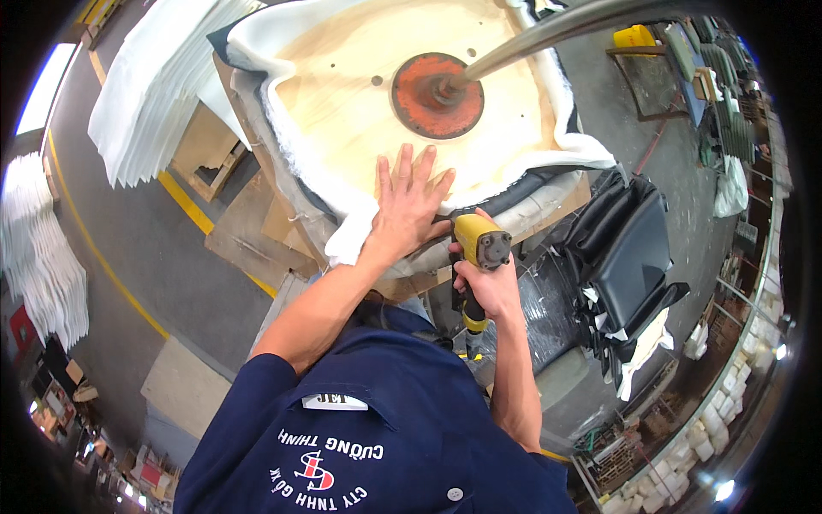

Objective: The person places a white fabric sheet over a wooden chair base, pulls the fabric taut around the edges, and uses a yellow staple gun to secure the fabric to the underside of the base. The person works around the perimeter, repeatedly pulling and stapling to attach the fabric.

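A pale plywood seat board (334, 111) lies in front of me, edged by white padding (574, 150) and black cover material (514, 190). My left hand (407, 201) rests on the near edge of the board, fingers spread and palm down. My right hand (492, 287) is wrapped round the handle of a yellow and black staple gun (479, 236), at the near edge just right of my left hand. The gun's nose is hidden beneath its body. A round orange disc (419, 103) on a metal rod (548, 41) bears down on the board.
Black upholstered seats (629, 265) are piled to the right. White foam sheets (158, 94) stand stacked at the far left, with another white stack (51, 248) beyond a yellow floor line (111, 270). Cardboard (257, 227) lies beside the work stand.
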`<state>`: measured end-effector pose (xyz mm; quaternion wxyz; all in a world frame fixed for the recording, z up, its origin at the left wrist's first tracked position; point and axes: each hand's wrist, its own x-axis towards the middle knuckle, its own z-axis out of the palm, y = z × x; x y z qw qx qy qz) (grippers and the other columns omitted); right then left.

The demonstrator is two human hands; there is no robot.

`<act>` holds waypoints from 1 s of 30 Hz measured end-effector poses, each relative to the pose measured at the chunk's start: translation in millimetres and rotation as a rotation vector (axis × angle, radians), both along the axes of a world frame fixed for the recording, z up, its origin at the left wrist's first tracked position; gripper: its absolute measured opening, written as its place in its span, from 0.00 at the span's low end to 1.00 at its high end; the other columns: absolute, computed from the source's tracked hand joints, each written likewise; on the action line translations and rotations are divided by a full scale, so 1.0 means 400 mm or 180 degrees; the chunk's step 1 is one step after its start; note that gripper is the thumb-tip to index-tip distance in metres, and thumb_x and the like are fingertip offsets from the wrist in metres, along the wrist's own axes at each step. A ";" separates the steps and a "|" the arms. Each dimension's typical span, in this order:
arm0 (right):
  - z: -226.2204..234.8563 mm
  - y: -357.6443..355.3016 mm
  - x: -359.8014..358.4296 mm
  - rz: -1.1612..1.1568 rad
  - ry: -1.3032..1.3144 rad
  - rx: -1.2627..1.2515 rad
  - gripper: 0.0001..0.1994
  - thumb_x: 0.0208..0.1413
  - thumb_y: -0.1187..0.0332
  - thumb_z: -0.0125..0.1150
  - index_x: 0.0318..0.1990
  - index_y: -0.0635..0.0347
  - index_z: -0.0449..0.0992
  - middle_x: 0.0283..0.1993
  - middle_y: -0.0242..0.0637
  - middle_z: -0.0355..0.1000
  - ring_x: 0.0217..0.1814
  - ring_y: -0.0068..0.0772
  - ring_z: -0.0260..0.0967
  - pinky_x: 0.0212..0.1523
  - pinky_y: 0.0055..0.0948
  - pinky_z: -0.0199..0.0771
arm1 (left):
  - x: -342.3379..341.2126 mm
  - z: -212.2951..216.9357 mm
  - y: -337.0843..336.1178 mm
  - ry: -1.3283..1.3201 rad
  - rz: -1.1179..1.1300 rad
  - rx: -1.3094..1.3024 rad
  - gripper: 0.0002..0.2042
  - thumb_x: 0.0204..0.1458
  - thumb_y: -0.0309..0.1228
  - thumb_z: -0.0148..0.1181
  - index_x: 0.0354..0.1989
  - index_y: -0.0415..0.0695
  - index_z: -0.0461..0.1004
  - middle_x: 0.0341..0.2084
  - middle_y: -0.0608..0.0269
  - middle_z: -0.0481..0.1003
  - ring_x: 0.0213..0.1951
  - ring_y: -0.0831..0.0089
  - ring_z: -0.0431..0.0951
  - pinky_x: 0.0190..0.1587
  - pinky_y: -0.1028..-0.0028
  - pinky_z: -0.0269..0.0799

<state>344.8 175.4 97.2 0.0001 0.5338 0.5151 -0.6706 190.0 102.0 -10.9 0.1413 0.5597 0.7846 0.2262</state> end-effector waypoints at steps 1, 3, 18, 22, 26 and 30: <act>0.000 -0.005 -0.008 0.0030 -0.0077 0.0067 0.43 0.50 0.86 0.56 0.77 0.51 0.55 0.44 0.41 0.76 0.24 0.24 0.71 0.27 0.26 0.75 | 0.005 -0.005 0.004 -0.0011 0.0026 0.0049 0.44 0.41 0.51 0.76 0.70 0.56 0.66 0.75 0.46 0.51 0.76 0.34 0.43 0.69 0.25 0.39; -0.002 -0.008 -0.021 0.0138 -0.0191 0.0147 0.42 0.50 0.84 0.56 0.76 0.54 0.55 0.41 0.40 0.76 0.24 0.25 0.71 0.26 0.27 0.75 | 0.015 -0.013 0.003 0.0002 0.0123 0.0112 0.44 0.40 0.51 0.77 0.69 0.57 0.68 0.74 0.47 0.53 0.75 0.34 0.44 0.69 0.25 0.40; 0.001 -0.031 -0.019 0.0011 -0.0019 0.0038 0.43 0.48 0.86 0.56 0.76 0.55 0.55 0.44 0.41 0.75 0.25 0.26 0.71 0.25 0.27 0.74 | -0.009 0.003 -0.011 -0.0108 -0.0051 0.0045 0.44 0.41 0.47 0.77 0.71 0.59 0.65 0.76 0.51 0.49 0.76 0.39 0.44 0.70 0.26 0.42; -0.004 -0.023 -0.044 0.0263 -0.0345 0.0268 0.42 0.50 0.84 0.57 0.77 0.57 0.54 0.36 0.36 0.74 0.23 0.24 0.70 0.26 0.26 0.74 | -0.004 -0.007 0.002 -0.0006 0.0039 0.0036 0.44 0.42 0.46 0.77 0.71 0.59 0.65 0.76 0.51 0.49 0.76 0.40 0.45 0.69 0.25 0.43; 0.002 -0.017 -0.051 0.0151 -0.0273 0.0283 0.40 0.51 0.84 0.56 0.75 0.59 0.56 0.36 0.39 0.74 0.22 0.26 0.70 0.24 0.28 0.73 | 0.006 -0.009 0.005 0.0110 0.0115 0.0152 0.44 0.41 0.48 0.77 0.71 0.59 0.65 0.76 0.51 0.50 0.76 0.39 0.45 0.68 0.25 0.45; 0.011 -0.032 -0.018 -0.0107 0.0066 -0.0046 0.43 0.51 0.85 0.56 0.77 0.52 0.54 0.44 0.41 0.75 0.25 0.25 0.71 0.27 0.27 0.75 | -0.033 0.057 -0.015 0.0153 -0.0343 -0.0529 0.46 0.41 0.50 0.77 0.72 0.60 0.63 0.77 0.51 0.48 0.76 0.37 0.44 0.69 0.26 0.43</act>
